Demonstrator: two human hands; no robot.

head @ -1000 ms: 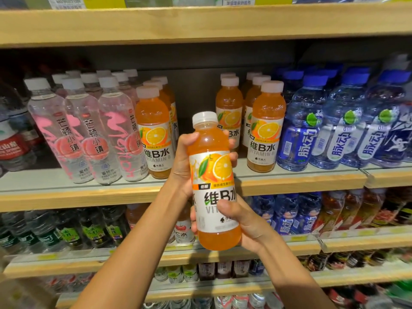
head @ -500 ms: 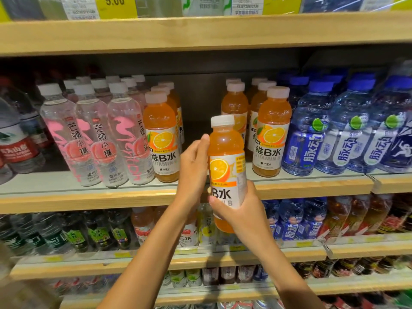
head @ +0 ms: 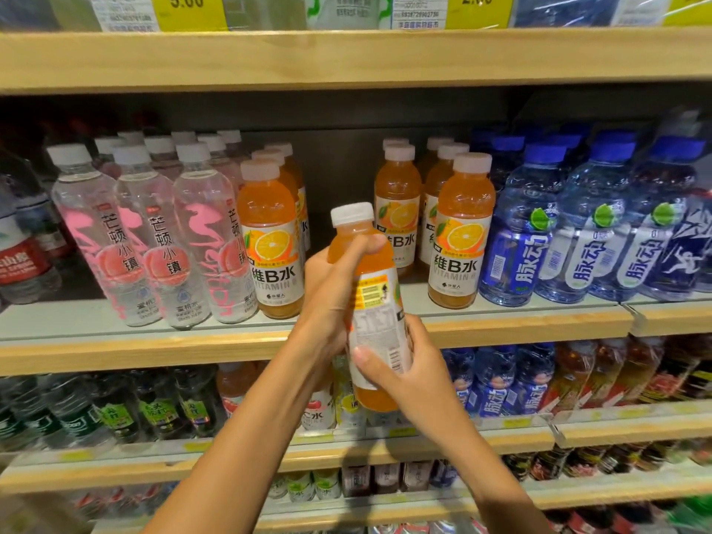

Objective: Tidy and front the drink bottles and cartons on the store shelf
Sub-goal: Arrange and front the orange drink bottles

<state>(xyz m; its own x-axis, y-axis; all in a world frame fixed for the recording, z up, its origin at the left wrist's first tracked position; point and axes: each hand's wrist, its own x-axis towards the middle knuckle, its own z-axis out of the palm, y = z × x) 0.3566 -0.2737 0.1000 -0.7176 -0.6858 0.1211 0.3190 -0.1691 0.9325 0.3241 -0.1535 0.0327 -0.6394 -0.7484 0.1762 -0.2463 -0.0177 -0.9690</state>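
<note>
Fingers of left hand and right hand clamp orange bottle (neighbours read "维B水").

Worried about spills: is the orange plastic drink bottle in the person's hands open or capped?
Capped: a white cap sits on the neck of the orange plastic drink bottle.

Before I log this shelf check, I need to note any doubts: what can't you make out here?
Head view only.
1. Held orange bottle: front label faces away; the back print is blurred.
2. Its shoulder and lower body: covered by the left hand and right hand.
3. Price tags: cut off by the top edge.
4. Rear orange bottles: hidden behind the front ones, so the count is unclear.
</note>
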